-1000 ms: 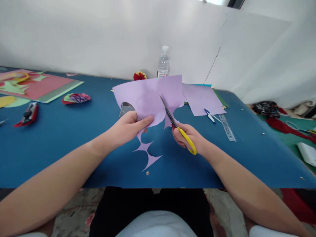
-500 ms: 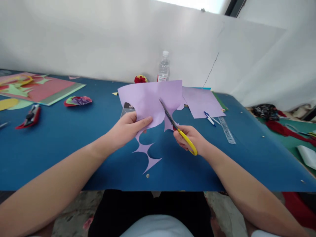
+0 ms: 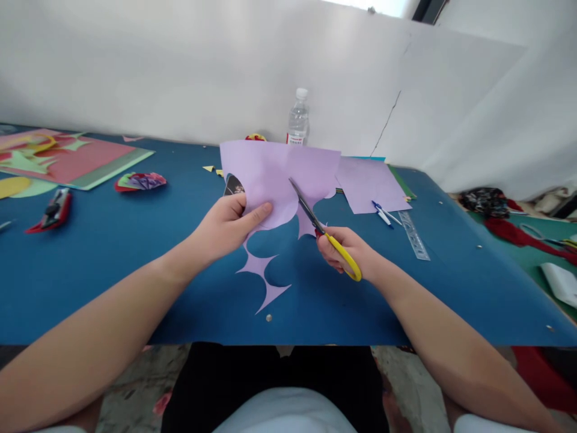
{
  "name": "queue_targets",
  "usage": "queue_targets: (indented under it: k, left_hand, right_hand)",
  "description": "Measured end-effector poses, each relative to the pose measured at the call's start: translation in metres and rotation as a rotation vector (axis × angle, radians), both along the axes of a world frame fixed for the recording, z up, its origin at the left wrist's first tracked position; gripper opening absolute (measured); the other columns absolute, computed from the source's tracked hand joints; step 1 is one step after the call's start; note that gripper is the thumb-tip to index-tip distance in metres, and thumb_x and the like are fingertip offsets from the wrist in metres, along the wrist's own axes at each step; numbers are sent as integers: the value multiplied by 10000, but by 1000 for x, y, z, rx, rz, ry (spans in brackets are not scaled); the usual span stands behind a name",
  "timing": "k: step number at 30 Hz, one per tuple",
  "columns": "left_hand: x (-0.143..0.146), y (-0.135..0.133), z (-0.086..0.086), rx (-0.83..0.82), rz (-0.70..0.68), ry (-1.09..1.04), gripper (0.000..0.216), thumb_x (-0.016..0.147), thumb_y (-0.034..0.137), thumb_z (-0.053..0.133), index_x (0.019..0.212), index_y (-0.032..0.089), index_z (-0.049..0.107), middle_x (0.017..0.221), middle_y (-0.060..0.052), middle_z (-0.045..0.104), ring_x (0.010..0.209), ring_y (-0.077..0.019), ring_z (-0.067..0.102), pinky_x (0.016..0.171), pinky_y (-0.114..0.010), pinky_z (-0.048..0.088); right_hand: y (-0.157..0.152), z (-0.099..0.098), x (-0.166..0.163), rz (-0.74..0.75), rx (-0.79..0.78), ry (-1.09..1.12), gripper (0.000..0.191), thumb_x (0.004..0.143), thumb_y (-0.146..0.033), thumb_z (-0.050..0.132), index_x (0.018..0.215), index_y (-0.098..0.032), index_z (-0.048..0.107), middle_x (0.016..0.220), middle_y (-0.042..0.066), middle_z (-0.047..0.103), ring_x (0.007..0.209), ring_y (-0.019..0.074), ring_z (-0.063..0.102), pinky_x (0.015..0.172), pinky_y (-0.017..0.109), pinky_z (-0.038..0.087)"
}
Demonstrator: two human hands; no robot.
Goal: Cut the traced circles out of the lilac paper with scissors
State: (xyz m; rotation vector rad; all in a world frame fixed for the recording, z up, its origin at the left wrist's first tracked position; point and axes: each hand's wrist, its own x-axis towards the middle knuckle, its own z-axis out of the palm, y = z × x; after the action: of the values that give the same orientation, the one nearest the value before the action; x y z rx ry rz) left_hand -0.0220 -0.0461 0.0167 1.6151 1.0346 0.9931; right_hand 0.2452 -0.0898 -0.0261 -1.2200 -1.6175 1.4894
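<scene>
My left hand [image 3: 225, 227] pinches the lower left edge of a lilac paper sheet [image 3: 274, 174], holding it up above the blue table [image 3: 112, 264]. A scalloped lilac strip [image 3: 264, 273] dangles from the sheet down to the table. My right hand [image 3: 345, 251] grips yellow-handled scissors [image 3: 322, 231], whose blades are in the sheet's lower edge, pointing up and left.
A second lilac sheet [image 3: 369, 183], a blue pen [image 3: 383, 214] and a clear ruler [image 3: 413, 234] lie right of the hands. A water bottle [image 3: 298, 118] stands at the wall. Coloured paper sheets [image 3: 76, 157], a folded paper flower [image 3: 140, 180] and a red stapler-like tool [image 3: 51, 209] lie left.
The lilac sheet has been turned slightly and its top edge has risen, hiding the red flower behind. The scissors have moved a little along the cut. The dangling strip has shifted left.
</scene>
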Motion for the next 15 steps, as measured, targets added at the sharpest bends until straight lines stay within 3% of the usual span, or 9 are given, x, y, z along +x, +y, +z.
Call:
queue_targets:
  k: [7,15]
  left_hand:
    - [2,-1,1,-28,-79,92,414,857,554,769,767,159,683,611,18,543,545,-105,438,493,-229,327]
    - [3,-5,4,-84,-53,-1,380,811,513,832,912,151,779,776,-30,698,659,-138,568,580,-241,442]
  right_hand:
    - [2,-10,5,88,19,9,602,891,-822,604,886,-226,520,656,-74,433,507,89,400,438,222,367]
    - [0,-3,4,53,41,-12,613,880,-824,617,857,-215,548,629,-69,432,488,87,387,426,229,348]
